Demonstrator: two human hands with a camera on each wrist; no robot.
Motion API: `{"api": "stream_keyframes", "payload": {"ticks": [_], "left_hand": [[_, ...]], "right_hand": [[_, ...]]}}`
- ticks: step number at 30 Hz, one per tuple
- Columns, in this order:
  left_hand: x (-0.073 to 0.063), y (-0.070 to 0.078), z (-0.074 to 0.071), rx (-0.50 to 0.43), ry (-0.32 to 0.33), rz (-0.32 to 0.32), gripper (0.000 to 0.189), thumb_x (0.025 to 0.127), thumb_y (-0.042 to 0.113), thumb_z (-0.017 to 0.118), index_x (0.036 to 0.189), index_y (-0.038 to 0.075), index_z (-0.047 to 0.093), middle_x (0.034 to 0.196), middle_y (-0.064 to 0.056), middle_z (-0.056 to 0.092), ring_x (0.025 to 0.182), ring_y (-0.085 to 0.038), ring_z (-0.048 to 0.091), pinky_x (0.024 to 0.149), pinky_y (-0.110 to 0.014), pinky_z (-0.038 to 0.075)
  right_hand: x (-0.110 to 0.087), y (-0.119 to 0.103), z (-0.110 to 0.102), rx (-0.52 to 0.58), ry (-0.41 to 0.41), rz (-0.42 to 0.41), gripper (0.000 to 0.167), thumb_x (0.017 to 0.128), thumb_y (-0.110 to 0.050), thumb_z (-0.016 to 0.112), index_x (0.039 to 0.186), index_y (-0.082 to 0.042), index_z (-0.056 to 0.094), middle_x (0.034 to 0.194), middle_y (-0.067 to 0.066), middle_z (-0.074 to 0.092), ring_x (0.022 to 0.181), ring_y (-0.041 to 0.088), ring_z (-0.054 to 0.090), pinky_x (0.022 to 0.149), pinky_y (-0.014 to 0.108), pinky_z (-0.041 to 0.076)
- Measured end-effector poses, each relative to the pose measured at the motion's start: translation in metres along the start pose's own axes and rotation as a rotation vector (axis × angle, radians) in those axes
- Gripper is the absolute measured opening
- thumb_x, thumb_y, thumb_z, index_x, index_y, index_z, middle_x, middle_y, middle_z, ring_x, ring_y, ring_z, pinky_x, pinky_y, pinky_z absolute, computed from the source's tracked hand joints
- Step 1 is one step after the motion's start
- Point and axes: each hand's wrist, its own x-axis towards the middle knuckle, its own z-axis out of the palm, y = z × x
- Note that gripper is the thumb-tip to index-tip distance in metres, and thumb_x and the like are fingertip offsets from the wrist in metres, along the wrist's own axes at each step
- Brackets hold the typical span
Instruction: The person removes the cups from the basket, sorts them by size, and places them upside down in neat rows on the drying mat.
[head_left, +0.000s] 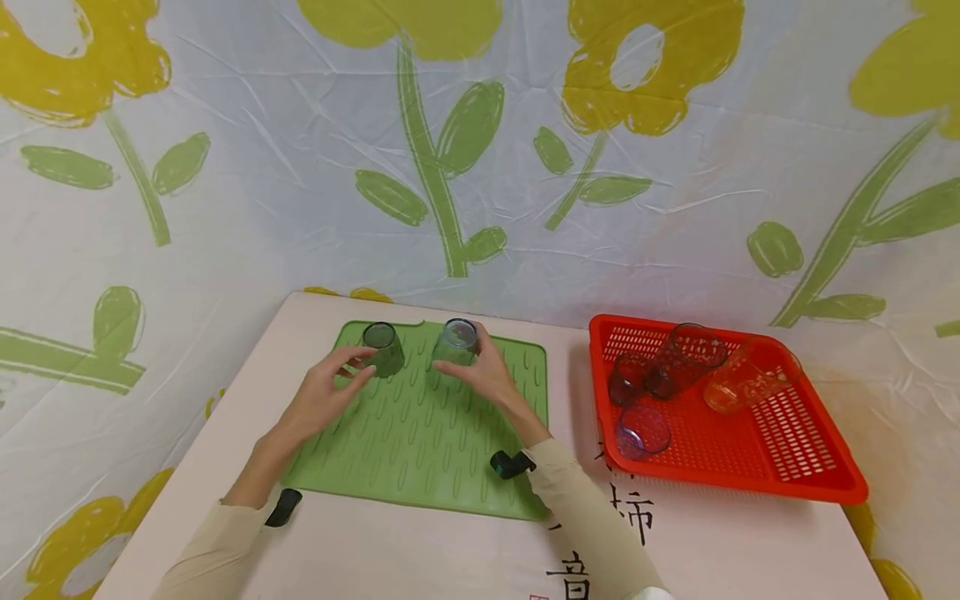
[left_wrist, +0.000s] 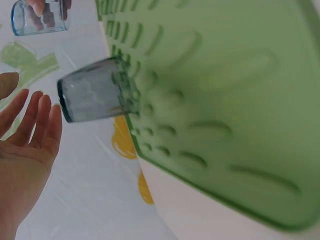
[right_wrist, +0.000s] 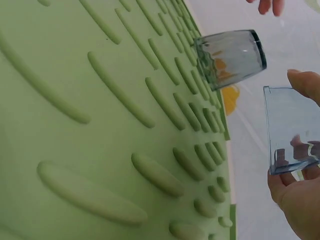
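Observation:
A smoky grey glass (head_left: pixel 386 353) stands on the ridged green drying mat (head_left: pixel 420 450), near its far left corner. Beside that glass is my left hand (head_left: pixel 322 398), its fingers slightly bent and nothing in its grasp; the left wrist view shows the fingertips right by the glass's upper end. My right hand (head_left: pixel 489 367) grips a pale blue clear glass (right_wrist: pixel 290 130) between thumb and fingers. In the right wrist view a gap shows between this glass and the mat.
To the right of the mat sits a red plastic basket (head_left: pixel 720 475). Inside lie several glasses, among them a purple tumbler (head_left: pixel 643 433), a tall dark glass (head_left: pixel 684 362) and a tall clear glass (head_left: pixel 750 379). A flower-print cloth (head_left: pixel 525 192) hangs behind the table.

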Motion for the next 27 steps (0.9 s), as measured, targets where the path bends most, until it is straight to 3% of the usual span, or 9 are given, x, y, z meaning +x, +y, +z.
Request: {"api": "stream_keyframes", "payload": {"ticks": [6, 15, 22, 27], "left_hand": [[-0.007, -0.011, -0.011, 0.028, 0.019, -0.007, 0.034, 0.099, 0.0, 0.067, 0.132, -0.004, 0.063, 0.123, -0.018, 0.065, 0.102, -0.026, 0.063, 0.084, -0.032, 0.053], [-0.012, -0.033, -0.018, 0.082, -0.024, -0.038, 0.032, 0.1, 0.002, 0.065, 0.13, -0.009, 0.062, 0.124, -0.027, 0.062, 0.106, -0.042, 0.06, 0.083, -0.059, 0.052], [-0.017, -0.048, -0.022, 0.128, -0.043, -0.034, 0.033, 0.098, -0.002, 0.067, 0.127, -0.015, 0.061, 0.126, -0.035, 0.06, 0.117, -0.053, 0.055, 0.088, -0.066, 0.049], [-0.02, -0.059, -0.025, 0.141, -0.079, -0.045, 0.035, 0.099, -0.001, 0.065, 0.13, -0.016, 0.059, 0.13, -0.037, 0.057, 0.123, -0.055, 0.051, 0.1, -0.068, 0.04]], "right_hand": [[0.009, 0.004, 0.008, 0.006, -0.008, 0.012, 0.079, 0.086, -0.022, 0.087, 0.151, -0.014, 0.044, 0.136, 0.009, 0.058, 0.128, 0.024, 0.056, 0.106, 0.048, 0.046], [0.019, 0.01, 0.018, 0.007, -0.015, 0.038, 0.078, 0.086, -0.02, 0.087, 0.15, -0.01, 0.044, 0.136, 0.014, 0.056, 0.124, 0.028, 0.056, 0.102, 0.047, 0.049], [0.024, 0.018, 0.028, -0.028, -0.015, 0.084, 0.081, 0.086, -0.024, 0.087, 0.152, -0.011, 0.043, 0.139, 0.013, 0.056, 0.127, 0.029, 0.055, 0.104, 0.048, 0.047], [0.025, 0.023, 0.033, -0.041, -0.023, 0.104, 0.083, 0.085, -0.023, 0.087, 0.153, -0.01, 0.042, 0.139, 0.013, 0.055, 0.127, 0.029, 0.055, 0.105, 0.048, 0.047]]}}
